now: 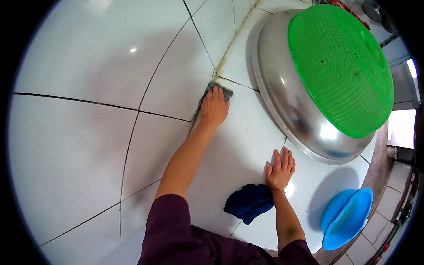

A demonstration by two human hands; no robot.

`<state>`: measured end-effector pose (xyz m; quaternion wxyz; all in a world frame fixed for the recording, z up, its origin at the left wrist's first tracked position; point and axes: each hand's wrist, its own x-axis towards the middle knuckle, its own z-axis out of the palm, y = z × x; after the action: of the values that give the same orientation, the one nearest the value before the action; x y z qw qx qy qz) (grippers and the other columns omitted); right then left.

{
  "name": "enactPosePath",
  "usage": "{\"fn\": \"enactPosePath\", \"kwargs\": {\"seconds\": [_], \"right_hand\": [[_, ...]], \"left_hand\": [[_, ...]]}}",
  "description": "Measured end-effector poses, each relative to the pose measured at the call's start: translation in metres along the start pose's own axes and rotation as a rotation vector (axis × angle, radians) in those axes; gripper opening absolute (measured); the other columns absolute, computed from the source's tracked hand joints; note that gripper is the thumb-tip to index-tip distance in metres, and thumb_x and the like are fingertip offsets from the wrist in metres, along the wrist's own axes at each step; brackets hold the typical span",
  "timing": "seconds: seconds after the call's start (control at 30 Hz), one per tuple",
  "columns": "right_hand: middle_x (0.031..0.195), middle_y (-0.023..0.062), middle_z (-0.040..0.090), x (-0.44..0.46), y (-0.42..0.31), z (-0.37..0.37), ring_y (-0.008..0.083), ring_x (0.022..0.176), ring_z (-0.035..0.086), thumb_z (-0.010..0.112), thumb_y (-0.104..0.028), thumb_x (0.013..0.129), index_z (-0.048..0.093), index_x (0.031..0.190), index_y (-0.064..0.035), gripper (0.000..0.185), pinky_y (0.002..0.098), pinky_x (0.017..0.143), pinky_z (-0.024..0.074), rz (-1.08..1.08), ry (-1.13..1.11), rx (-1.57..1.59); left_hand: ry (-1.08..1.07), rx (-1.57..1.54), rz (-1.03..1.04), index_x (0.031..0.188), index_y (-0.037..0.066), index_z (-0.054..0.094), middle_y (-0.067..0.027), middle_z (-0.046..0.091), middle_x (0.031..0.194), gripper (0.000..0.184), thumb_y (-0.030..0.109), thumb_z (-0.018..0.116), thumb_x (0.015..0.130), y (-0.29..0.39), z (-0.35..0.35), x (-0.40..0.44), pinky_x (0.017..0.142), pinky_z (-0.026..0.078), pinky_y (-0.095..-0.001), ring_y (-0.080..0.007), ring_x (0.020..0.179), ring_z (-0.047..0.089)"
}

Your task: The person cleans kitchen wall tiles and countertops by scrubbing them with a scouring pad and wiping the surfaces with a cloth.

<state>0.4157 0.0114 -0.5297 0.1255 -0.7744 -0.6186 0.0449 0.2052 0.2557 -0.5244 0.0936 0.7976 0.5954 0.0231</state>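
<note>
My left hand point(215, 107) presses a rough grey cleaning cloth point(227, 92) into the seam where the tiled wall meets the white tiled counter. Its fingers lie together over the cloth and hide most of it. On the counter to the right, my right hand point(280, 171) rests palm down, fingers spread, holding nothing. A crumpled dark blue cloth point(250, 202) lies just left of that wrist. Beyond the right fingertips sits a large upturned metal basin point(282, 92).
A green plastic strainer basket point(342, 66) is upside down on the basin. A light blue plastic basin point(344, 221) stands near the counter's right edge point(375, 150). White wall tiles point(79, 141) rise on the left. Metal utensils point(373, 11) show at the top right.
</note>
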Motion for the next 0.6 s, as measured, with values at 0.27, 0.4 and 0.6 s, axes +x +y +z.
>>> {"fn": "enactPosePath", "kwargs": {"seconds": [0.27, 0.4, 0.6], "right_hand": [[0.142, 0.0115, 0.037, 0.0, 0.0, -0.001, 0.0317, 0.133, 0.029, 0.057, -0.032, 0.082, 0.05, 0.128, -0.0168, 0.049, 0.0483, 0.109, 0.0191, -0.003, 0.011, 0.033], [0.143, 0.0114, 0.036, 0.0, 0.001, 0.0, 0.0318, 0.133, 0.029, 0.058, -0.031, 0.081, 0.05, 0.128, -0.0173, 0.05, 0.0486, 0.109, 0.0189, -0.012, 0.019, 0.031], [0.143, 0.0121, 0.036, -0.001, 0.001, 0.0, 0.0318, 0.133, 0.029, 0.057, -0.032, 0.082, 0.05, 0.129, -0.0169, 0.05, 0.0484, 0.109, 0.0191, -0.016, -0.008, -0.011]], "left_hand": [[0.117, -0.026, 0.219, 0.127, -0.002, 0.046, -0.0165, 0.047, 0.134, 0.052, 0.03, 0.055, 0.086, 0.018, 0.015, -0.009, 0.101, 0.035, -0.0424, -0.0318, 0.122, 0.043], [0.223, -0.098, -0.018, 0.123, -0.001, 0.052, -0.016, 0.048, 0.132, 0.048, 0.026, 0.056, 0.084, 0.039, 0.021, 0.028, 0.099, 0.036, -0.0427, -0.0309, 0.123, 0.044], [0.077, -0.159, 0.402, 0.126, 0.004, 0.05, -0.0113, 0.047, 0.134, 0.05, 0.021, 0.059, 0.079, 0.092, 0.04, -0.022, 0.102, 0.034, -0.0427, -0.0251, 0.127, 0.041]]}}
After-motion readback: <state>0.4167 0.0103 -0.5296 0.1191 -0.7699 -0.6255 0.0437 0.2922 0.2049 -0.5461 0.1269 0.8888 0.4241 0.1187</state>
